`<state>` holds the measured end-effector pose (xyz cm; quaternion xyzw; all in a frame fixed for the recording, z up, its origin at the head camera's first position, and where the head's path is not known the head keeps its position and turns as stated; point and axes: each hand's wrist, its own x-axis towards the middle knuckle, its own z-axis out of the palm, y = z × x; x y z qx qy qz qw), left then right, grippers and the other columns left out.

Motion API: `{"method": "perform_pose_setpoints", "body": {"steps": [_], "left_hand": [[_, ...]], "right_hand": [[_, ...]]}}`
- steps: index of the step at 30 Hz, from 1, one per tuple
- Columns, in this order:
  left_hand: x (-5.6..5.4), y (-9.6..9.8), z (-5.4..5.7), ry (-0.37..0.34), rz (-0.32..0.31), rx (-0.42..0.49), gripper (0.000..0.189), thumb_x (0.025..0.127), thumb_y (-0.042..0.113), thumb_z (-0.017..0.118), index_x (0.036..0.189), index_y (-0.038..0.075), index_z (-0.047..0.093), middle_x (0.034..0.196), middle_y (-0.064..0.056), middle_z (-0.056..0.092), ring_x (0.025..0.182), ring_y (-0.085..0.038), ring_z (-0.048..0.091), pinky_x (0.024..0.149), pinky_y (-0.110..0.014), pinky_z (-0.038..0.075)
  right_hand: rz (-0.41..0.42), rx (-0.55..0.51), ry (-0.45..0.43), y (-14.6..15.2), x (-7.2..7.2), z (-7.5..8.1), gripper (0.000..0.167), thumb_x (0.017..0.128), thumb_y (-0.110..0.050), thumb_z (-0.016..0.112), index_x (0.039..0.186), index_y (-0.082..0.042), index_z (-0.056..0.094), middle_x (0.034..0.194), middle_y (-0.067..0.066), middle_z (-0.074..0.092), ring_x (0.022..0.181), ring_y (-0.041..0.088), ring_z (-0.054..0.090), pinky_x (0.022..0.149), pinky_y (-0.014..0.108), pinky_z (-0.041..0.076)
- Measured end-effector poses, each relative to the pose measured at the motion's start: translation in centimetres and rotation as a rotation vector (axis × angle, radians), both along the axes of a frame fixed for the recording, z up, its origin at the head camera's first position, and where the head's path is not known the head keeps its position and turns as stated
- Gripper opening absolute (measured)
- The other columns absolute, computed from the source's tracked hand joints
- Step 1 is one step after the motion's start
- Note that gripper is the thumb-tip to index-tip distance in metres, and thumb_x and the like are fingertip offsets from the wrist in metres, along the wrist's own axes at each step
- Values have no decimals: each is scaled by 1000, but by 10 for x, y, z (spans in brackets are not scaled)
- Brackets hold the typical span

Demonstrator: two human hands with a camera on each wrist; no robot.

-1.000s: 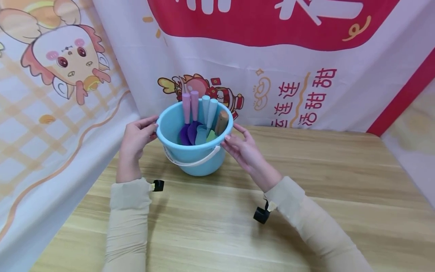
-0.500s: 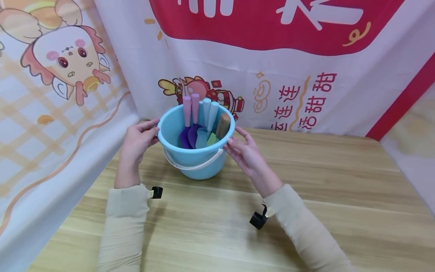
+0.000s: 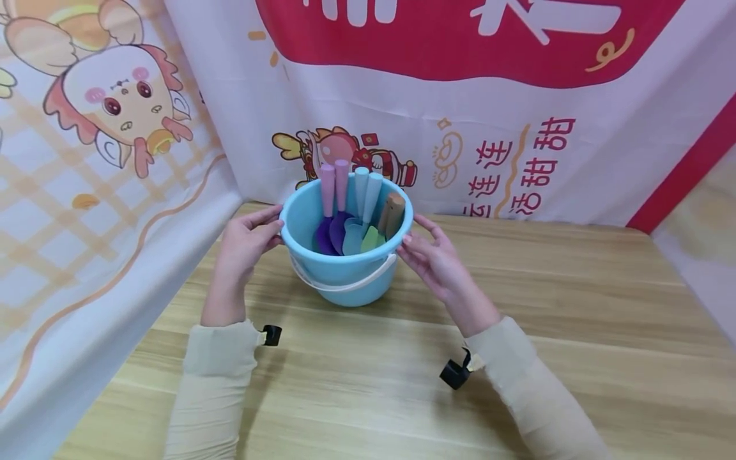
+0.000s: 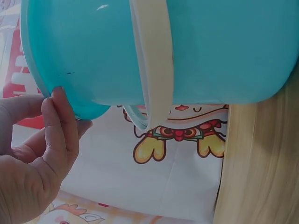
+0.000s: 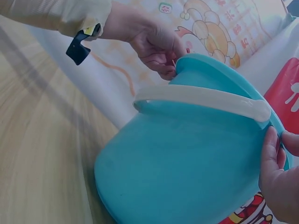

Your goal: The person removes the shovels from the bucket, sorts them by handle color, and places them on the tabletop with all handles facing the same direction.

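A light blue bucket (image 3: 345, 273) stands upright on the table, its white handle (image 3: 370, 279) hanging down across the front. Inside lean two purple spoon-like utensils with lilac handles (image 3: 328, 191), two pale blue ones with light blue handles (image 3: 371, 199), brown handles (image 3: 394, 214) and a green piece (image 3: 370, 239). My left hand (image 3: 244, 243) pinches the rim on the left, thumb and fingertips on either side of it in the left wrist view. Opposite, my right hand (image 3: 439, 259) grips the rim, close to the handle's pivot (image 5: 262, 111) in the right wrist view.
Behind the bucket hangs a white and red printed cloth (image 3: 460, 51), reaching down to the wooden table (image 3: 546, 287). Another printed cloth (image 3: 57, 268) borders the left side. Small black devices (image 3: 455, 374) stick out from both sleeve cuffs.
The bucket has shifted a little to the right, both hands moving along with it and keeping their hold on the rim. The head view has moved slightly too.
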<state>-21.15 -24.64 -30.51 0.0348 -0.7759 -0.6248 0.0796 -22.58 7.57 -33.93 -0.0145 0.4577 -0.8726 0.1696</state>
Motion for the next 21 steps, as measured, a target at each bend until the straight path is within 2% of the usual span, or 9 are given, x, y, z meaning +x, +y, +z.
{"method": "perform_pose_setpoints", "body": {"steps": [4, 11, 21], "left_hand": [[1, 6, 0, 3, -28, -26, 44, 103, 10, 62, 144, -5, 55, 136, -26, 58, 75, -3, 67, 81, -16, 56], [3, 17, 1, 1, -45, -36, 44, 102, 11, 63, 144, -4, 56, 137, -24, 59, 76, -4, 67, 82, -16, 56], [6, 22, 1, 9, -47, -50, 44, 103, 11, 63, 144, -3, 56, 138, -23, 59, 79, -5, 67, 83, -17, 56]], "right_hand": [[2, -10, 14, 9, 4, -1, 63, 105, 4, 50, 160, -16, 27, 124, 13, 63, 90, 13, 73, 91, 25, 56], [-12, -5, 24, 22, 10, -1, 62, 105, 4, 49, 159, -17, 28, 113, 8, 70, 89, 13, 73, 90, 25, 57], [-4, -17, 7, 27, 14, -2, 63, 104, 4, 52, 159, -18, 30, 119, 10, 67, 91, 15, 73, 91, 26, 57]]}}
